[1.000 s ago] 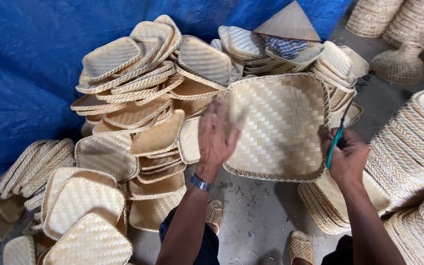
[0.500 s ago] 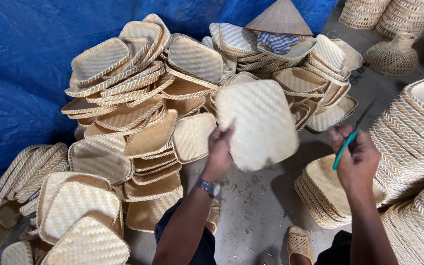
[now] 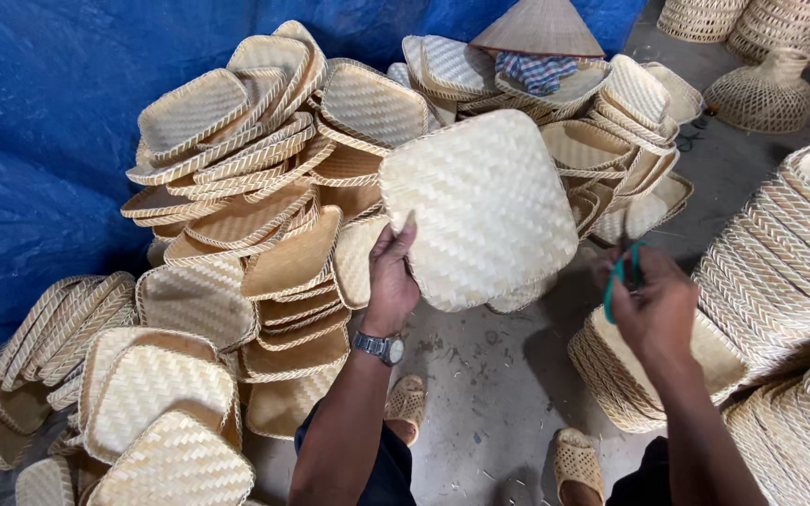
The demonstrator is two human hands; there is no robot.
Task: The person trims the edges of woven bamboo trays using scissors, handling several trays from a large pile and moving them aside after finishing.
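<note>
1. Woven bamboo, pale and tight, is the material of the square tray (image 3: 480, 206) that I lift with my left hand (image 3: 392, 274). The fingers are closed on its lower left edge, thumb in front, and its underside faces me.

2. The tray is in the air before me, above the grey floor (image 3: 499, 384), between the big heap of trays (image 3: 264, 178) at my left and the lower stack (image 3: 649, 375) under my right hand.

3. My right hand (image 3: 653, 314) is closed around green-handled scissors (image 3: 622, 276). It does not touch the tray; it stays just beside its lower right corner.

4. I judge that I am at the inspection step: I turn the tray and look for loose strips on the rim before cutting. This is only my reading of the posture.

5. The next move would need the scissors brought to the rim while the left hand keeps the tray steady and tilted, so that the blades meet only the loose end and not the weaving.

6. The blades are hard to make out; I cannot tell if they are open or closed. The inside of the tray is hidden from me. The tall nested stacks (image 3: 780, 272) at the right are cut by the edge, and my sandals (image 3: 577, 464) show only partly.
</note>
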